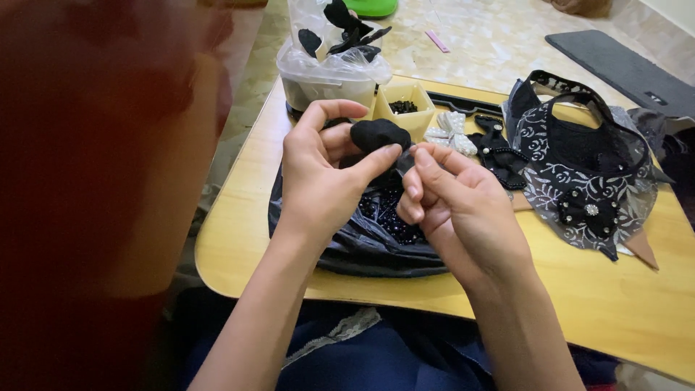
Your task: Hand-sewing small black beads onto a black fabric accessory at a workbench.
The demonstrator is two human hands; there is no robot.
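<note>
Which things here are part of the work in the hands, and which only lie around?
In use:
left hand
right hand
black fabric piece
bag of black beads

Lying about:
white bow
patterned black headpiece
yellow tray
plastic tub

A big red-brown blur (94, 181) blocks my left side. My hands hide most of the bead bag (376, 239); what my right hand (463, 210) pinches is too small to tell.
</note>
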